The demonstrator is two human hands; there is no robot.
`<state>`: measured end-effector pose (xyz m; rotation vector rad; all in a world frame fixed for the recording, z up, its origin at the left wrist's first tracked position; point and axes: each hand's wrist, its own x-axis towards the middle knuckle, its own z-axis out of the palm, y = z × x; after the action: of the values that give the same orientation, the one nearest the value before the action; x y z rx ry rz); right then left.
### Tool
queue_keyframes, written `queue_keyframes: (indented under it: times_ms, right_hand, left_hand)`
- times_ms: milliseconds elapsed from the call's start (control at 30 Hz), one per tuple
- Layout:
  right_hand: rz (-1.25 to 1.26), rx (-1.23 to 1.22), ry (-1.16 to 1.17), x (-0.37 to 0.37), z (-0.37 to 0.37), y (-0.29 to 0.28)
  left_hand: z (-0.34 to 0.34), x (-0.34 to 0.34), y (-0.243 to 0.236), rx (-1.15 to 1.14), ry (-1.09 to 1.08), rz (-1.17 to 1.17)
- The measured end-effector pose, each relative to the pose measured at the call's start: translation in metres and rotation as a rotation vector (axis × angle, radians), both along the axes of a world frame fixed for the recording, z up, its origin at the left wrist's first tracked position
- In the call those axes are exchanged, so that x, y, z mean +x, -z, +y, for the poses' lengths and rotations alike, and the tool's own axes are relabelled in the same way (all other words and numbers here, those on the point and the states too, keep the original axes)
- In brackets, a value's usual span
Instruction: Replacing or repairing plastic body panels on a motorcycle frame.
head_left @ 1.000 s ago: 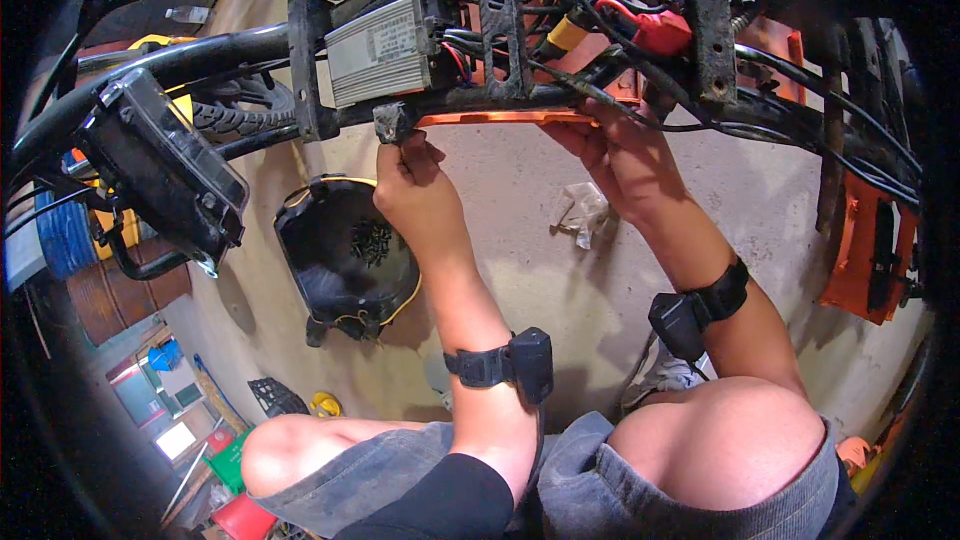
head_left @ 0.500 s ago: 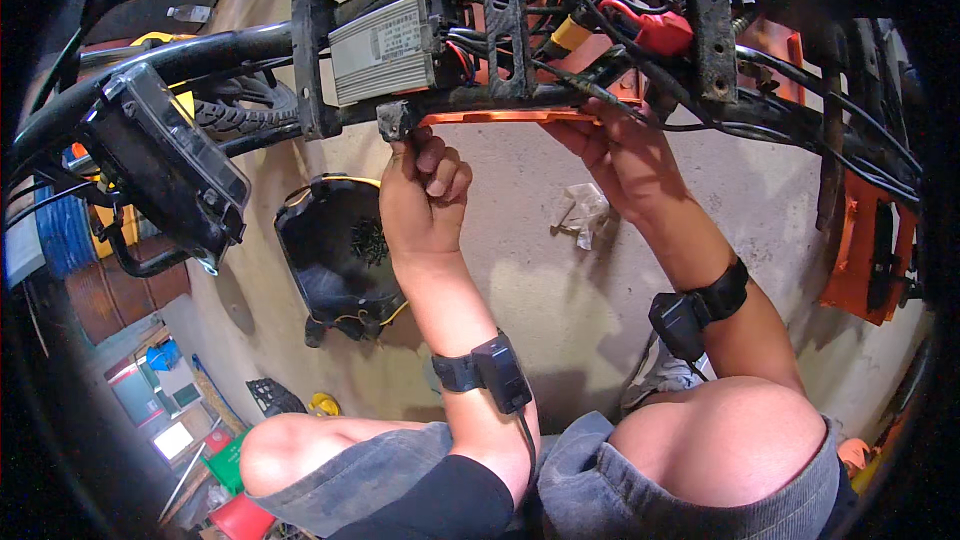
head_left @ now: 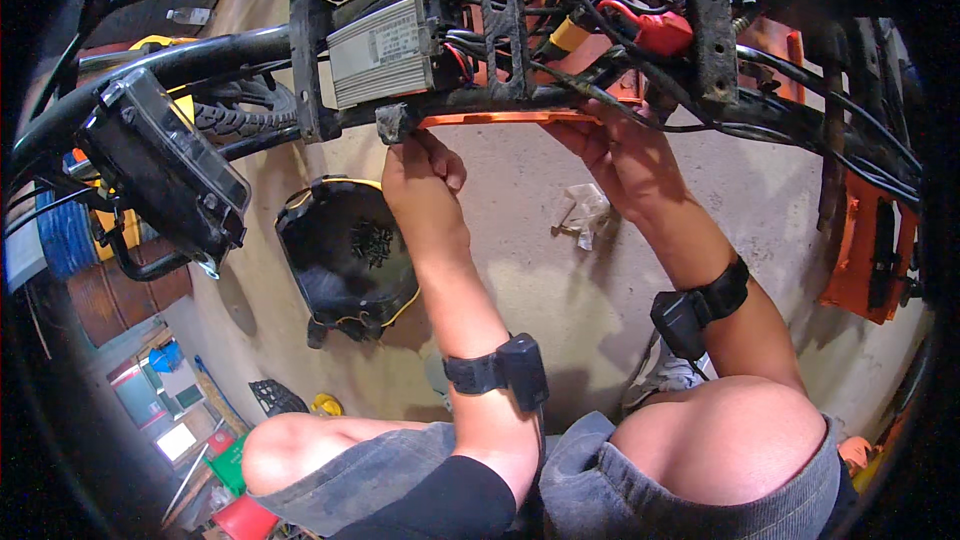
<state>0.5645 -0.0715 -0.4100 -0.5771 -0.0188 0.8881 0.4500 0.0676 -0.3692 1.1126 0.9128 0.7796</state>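
Across the top runs a black vehicle frame with an orange plastic panel along its underside. My right hand is closed on the panel's right end, some of its fingertips hidden behind the edge. My left hand is raised just under a worn dark block on the frame, left of the panel. Its fingers are curled, their tips partly hidden, and anything pinched there does not show. Above the panel sit a silver finned control box and a red connector among black cables.
On the floor to the left lies a black tray-like cover with small dark screws in it. A crumpled clear bag is below my right hand. A headlamp-like black unit juts out at left; an orange body part hangs at right.
My left hand has turned at the wrist and its forearm has shifted slightly right, so fewer curled fingers show. My right hand stays at the panel.
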Motion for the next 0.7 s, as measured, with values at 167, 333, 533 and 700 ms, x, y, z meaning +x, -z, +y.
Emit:
queue_keyframes:
  times_ms: [167,333,533,700]
  right_hand:
    - [0.007,-0.043,0.018,-0.001,0.005,-0.006]
    - [0.162,0.026,0.023,-0.007,0.008,-0.001]
    - [0.102,0.056,0.037,-0.010,0.001,0.016]
    - [0.072,-0.018,-0.006,-0.005,0.000,0.005]
  left_hand:
    - [0.001,0.003,0.002,-0.084,-0.033,-0.021]
    - [-0.016,0.024,-0.005,-0.020,-0.241,0.110]
    - [0.016,-0.010,0.003,0.121,0.079,0.143]
    - [0.010,-0.007,0.011,-0.024,0.152,-0.009]
